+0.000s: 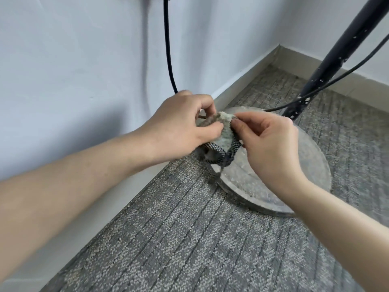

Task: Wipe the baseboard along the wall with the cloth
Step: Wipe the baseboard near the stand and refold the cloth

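Note:
A small cloth (226, 135), pale green-grey with a dark checked border, is bunched between both hands above the floor near the wall. My left hand (181, 131) pinches its upper left part with thumb and fingers. My right hand (271, 144) pinches its right edge. The pale baseboard (248, 79) runs along the foot of the blue-white wall, from the lower left up to the corner, then along the right wall (357, 79). The cloth is held clear of the baseboard, a short way in front of it.
A round grey dusty stand base (294, 165) lies on the grey carpet (189, 239) under my hands, with a black pole (336, 49) rising from it. A black cable (168, 49) hangs down the wall; another thin cable (336, 76) runs by the pole.

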